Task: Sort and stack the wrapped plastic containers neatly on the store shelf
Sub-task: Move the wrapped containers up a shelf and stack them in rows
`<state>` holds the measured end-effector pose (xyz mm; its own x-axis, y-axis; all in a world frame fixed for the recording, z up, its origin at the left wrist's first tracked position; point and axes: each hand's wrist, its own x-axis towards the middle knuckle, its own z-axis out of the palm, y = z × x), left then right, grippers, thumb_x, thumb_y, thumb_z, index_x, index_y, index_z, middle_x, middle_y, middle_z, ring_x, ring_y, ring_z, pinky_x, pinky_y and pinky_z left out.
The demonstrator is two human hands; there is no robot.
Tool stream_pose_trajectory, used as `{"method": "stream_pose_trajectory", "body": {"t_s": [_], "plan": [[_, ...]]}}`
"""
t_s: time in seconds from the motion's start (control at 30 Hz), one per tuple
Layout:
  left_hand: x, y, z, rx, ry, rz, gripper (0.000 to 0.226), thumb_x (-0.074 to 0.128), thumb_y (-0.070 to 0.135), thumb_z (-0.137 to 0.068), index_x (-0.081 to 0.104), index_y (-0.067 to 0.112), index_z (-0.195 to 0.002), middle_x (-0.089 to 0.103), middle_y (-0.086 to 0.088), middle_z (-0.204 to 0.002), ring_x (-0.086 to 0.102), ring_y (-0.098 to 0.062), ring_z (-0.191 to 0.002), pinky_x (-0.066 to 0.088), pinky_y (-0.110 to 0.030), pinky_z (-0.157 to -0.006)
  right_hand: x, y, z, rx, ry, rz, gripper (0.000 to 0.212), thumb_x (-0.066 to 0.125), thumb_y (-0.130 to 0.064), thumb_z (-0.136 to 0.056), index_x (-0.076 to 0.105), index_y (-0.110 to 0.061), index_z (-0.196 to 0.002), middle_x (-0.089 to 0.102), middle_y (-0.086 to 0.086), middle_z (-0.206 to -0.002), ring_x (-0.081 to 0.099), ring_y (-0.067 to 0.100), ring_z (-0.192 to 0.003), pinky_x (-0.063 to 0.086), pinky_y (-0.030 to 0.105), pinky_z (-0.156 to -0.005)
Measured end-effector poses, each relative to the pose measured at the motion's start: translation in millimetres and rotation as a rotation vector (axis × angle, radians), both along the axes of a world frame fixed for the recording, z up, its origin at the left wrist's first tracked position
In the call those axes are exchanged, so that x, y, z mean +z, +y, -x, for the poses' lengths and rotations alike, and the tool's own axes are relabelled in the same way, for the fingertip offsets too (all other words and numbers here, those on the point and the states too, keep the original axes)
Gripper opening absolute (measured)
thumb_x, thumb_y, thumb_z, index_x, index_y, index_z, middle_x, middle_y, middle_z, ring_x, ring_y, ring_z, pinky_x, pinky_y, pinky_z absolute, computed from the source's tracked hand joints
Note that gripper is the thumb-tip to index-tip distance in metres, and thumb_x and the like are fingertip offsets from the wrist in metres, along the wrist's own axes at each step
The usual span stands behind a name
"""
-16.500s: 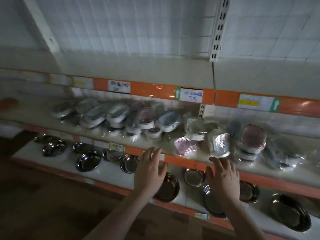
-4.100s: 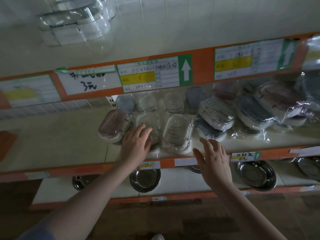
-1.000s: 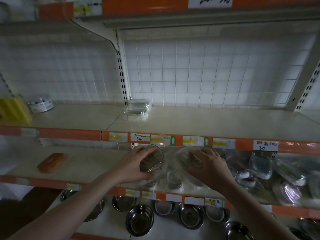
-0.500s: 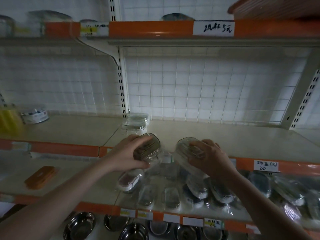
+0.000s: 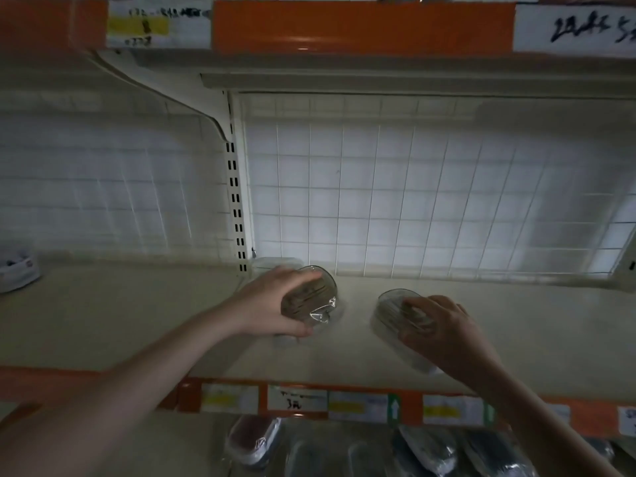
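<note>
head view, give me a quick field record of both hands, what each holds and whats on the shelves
left hand: left hand grips a clear wrapped container, tilted, above the shelf
right hand: right hand grips a second clear wrapped container, low over the shelf; contact unclear
target shelf: cream shelf with orange front edge and price labels
already placed: clear container stack by the slotted upright, behind the left hand
shelf below: more wrapped containers, pink and dark
back: white wire grid panel
</note>
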<state>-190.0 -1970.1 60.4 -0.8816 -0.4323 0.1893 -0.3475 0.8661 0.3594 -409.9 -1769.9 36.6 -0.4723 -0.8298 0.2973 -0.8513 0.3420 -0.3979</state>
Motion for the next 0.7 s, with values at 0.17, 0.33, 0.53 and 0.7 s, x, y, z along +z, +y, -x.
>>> {"method": "stream_pose_trajectory", "body": {"t_s": [0.17,0.33,0.53,0.7], "plan": [[11.9,-39.2,41.1,-0.052,-0.055,-0.006,0.090,0.080,0.042,-0.071,0.028,0.039,-0.145,0.038,0.003,-0.135,0.038,-0.012,-0.124,0.031,-0.022,-0.101,-2.8,-18.7,9.5,-0.048,-0.034,0.006,0.053,0.069,-0.037,-0.079,0.054,-0.026,-0.128,0.053,0.003,-0.126,0.049,0.021,-0.108,0.043,0.038,-0.091],[16.8,-63.5,90.5,-0.087,-0.097,-0.020,0.086,0.080,0.038,-0.071,0.032,0.040,-0.143,0.039,0.000,-0.132,0.041,-0.015,-0.123,0.035,-0.029,-0.104,-5.0,-23.0,30.0,-0.087,-0.027,-0.022,0.052,0.069,-0.038,-0.078,0.055,-0.029,-0.127,0.053,0.001,-0.126,0.049,0.021,-0.108,0.043,0.035,-0.091],[11.3,-78.2,138.1,-0.083,-0.210,0.013,0.096,0.068,0.054,-0.052,0.038,0.036,-0.141,0.047,-0.002,-0.131,0.042,-0.018,-0.123,0.035,-0.026,-0.101,-6.7,-23.4,62.2,-0.110,-0.020,-0.010,0.050,0.073,-0.036,-0.075,0.059,-0.029,-0.122,0.055,-0.001,-0.122,0.051,0.022,-0.107,0.042,0.033,-0.087],[-5.6,-91.3,159.5,-0.069,-0.363,0.076,0.092,0.069,0.060,-0.054,0.037,0.042,-0.138,0.048,-0.002,-0.133,0.038,-0.024,-0.126,0.030,-0.031,-0.106,-10.4,-28.8,81.6,-0.107,-0.017,-0.011,0.049,0.074,-0.037,-0.072,0.060,-0.031,-0.119,0.055,-0.003,-0.120,0.051,0.022,-0.106,0.042,0.033,-0.086]]}}
